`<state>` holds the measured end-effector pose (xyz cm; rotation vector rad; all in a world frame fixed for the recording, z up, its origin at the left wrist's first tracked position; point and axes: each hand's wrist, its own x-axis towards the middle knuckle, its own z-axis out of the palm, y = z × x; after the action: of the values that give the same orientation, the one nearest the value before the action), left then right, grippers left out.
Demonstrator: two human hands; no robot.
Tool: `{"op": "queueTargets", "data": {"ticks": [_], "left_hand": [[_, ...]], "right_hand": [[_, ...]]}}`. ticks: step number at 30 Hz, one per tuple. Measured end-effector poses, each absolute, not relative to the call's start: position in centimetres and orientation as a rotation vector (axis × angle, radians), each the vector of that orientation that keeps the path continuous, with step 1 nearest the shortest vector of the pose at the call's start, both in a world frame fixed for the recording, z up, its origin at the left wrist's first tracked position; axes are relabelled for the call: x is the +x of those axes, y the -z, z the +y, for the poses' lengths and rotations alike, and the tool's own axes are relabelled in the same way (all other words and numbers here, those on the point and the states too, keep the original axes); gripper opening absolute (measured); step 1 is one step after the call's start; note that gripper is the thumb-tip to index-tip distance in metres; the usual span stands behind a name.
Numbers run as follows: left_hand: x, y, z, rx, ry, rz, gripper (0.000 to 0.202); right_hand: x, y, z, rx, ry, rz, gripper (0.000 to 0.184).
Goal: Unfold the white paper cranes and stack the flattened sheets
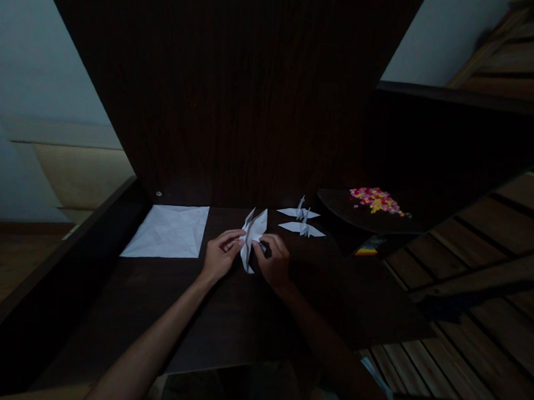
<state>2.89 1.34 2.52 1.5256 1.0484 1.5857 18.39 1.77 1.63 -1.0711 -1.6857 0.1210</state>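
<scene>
Between my two hands is a partly folded white origami paper (254, 229), its pointed flaps spread up and down. My left hand (221, 253) pinches its left side with thumb and fingers. On the other side my right hand (272, 261) grips the paper, fingers curled and thumb against a fold. Two finished white paper cranes stand just right of it, a far crane (299, 213) and a near crane (302, 228), wings stretched out sideways. Left of my hands lies a flat, creased white paper sheet (168, 231).
Everything rests on a dark wooden desk (231, 325) with a tall back panel (237, 100) and a raised left side (51, 282). A small pile of pink, red and yellow pieces (377, 200) sits on a rounded shelf (339, 208) at right. Below it is a colourful striped item (368, 246).
</scene>
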Motion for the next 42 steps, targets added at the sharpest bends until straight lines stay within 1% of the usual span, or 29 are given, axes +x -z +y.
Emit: {"op": "queueTargets", "data": {"ticks": [7, 13, 16, 23, 25, 37, 42], "left_hand": [[3.3, -2.8, 0.8, 1.59, -1.598, 1.074, 0.018], [3.6, -2.5, 0.8, 1.658, -1.693, 1.158, 0.028], [3.5, -2.4, 0.8, 1.726, -1.703, 1.237, 0.023], [3.3, -2.7, 0.7, 1.827, -1.764, 1.409, 0.006], [3.2, -2.8, 0.7, 1.838, -1.782, 1.439, 0.005], [3.4, -3.0, 0.6, 1.771, -1.716, 1.337, 0.01], [3.4, -2.5, 0.9, 1.62, -1.684, 1.29, 0.014]], "right_hand": [[18.3, -1.6, 2.0, -1.04, -0.077, -1.642, 0.005], [18.4, -1.5, 1.8, -0.991, -0.003, -1.683, 0.007], [18.4, -1.6, 1.6, -0.965, 0.03, -1.726, 0.007], [18.6, -1.4, 1.5, -0.944, 0.083, -1.774, 0.008], [18.6, -1.4, 1.5, -0.934, 0.067, -1.769, 0.009], [18.5, -2.3, 1.7, -1.036, -0.277, -1.469, 0.01], [18.6, -1.5, 2.6, -1.067, -0.587, -1.293, 0.012]]}}
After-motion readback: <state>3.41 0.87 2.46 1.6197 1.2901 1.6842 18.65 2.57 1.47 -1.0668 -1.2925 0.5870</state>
